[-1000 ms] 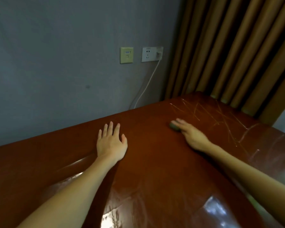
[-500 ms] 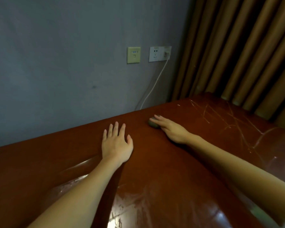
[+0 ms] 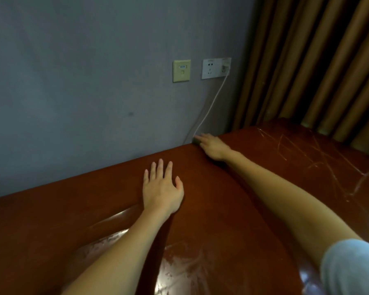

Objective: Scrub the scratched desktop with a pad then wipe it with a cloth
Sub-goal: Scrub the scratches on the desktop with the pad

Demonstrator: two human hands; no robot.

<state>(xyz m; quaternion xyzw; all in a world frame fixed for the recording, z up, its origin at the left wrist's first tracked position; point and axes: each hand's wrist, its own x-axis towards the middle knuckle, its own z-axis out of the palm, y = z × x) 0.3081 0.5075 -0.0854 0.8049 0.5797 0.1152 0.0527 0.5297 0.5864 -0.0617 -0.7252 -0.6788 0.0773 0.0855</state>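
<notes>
Pad [image 3: 196,142] lies mid-frame under the straight fingers of your right hand [image 3: 213,146]: press evenly, sweep toward the scratches [image 3: 307,155] at right, bracing on your flat, spread-fingered left hand [image 3: 161,189].

Left hand [image 3: 161,192] flat, right hand [image 3: 213,146] extended

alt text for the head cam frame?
A person's right hand presses a dark pad at the far, wall-side edge of a red-brown desktop; the left hand rests flat nearer. Pale scratches lie to the right, near brown curtains.
</notes>
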